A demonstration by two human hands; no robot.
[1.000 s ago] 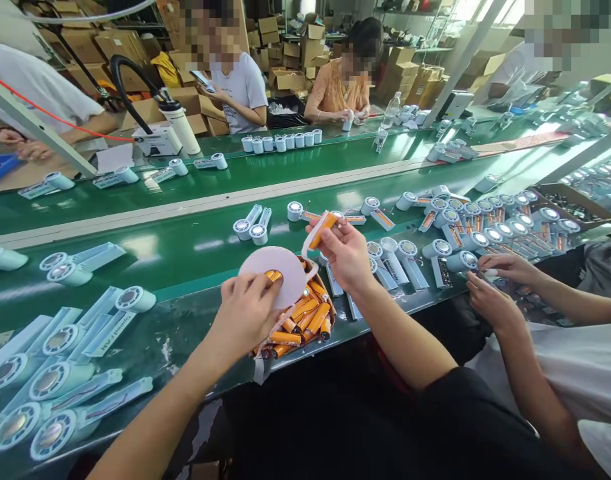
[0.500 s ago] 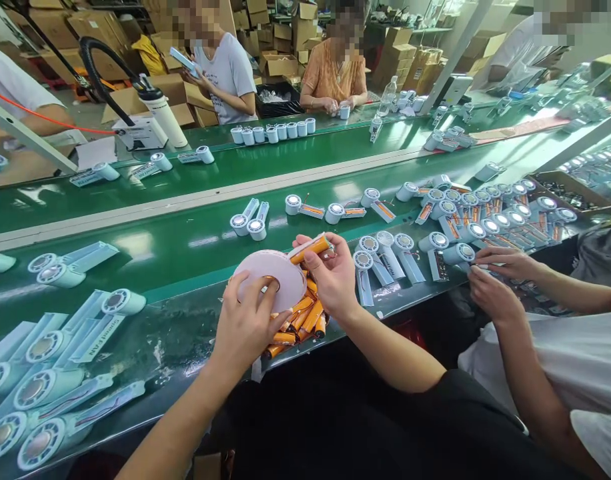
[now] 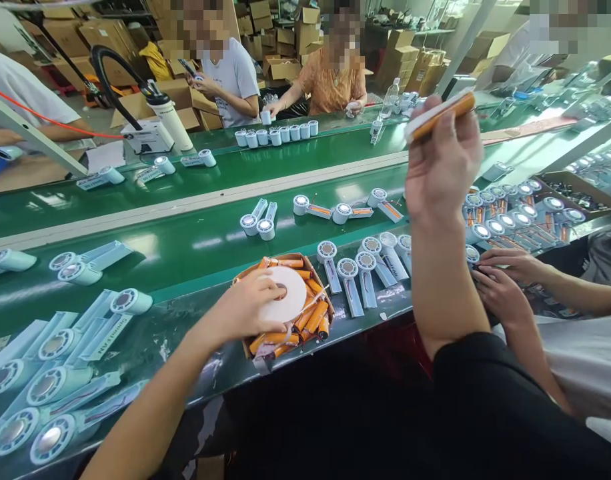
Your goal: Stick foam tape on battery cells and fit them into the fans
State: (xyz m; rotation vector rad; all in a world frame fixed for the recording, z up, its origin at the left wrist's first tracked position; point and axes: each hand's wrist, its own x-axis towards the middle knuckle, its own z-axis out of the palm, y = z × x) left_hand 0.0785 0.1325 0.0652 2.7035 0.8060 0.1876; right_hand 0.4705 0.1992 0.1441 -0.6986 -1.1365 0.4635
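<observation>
Raised above the line, my right hand (image 3: pixel 446 157) grips an orange battery (image 3: pixel 443 119) with a strip of white tape along its upper side. My left hand (image 3: pixel 250 301) is on a roll of white tape (image 3: pixel 291 293), its fingertips at the roll's centre hole. The roll lies over a cardboard box (image 3: pixel 331 308) filled with several orange batteries (image 3: pixel 313 319). To the right of the box stand several light-blue handheld fan bodies (image 3: pixel 349 268), with handle shells open and round heads up.
A green conveyor belt (image 3: pixel 195 233) crosses ahead, carrying more fan bodies (image 3: pixel 258 225). Several fan bodies (image 3: pixel 55 383) crowd the left of the bench. At the right, a co-worker's hands (image 3: pixel 505 283) work close to my right arm. Other people sit across the belt.
My right hand has lifted the taped battery from beside the roll, up and to the right. My left hand has lowered the tape roll onto the box of batteries.
</observation>
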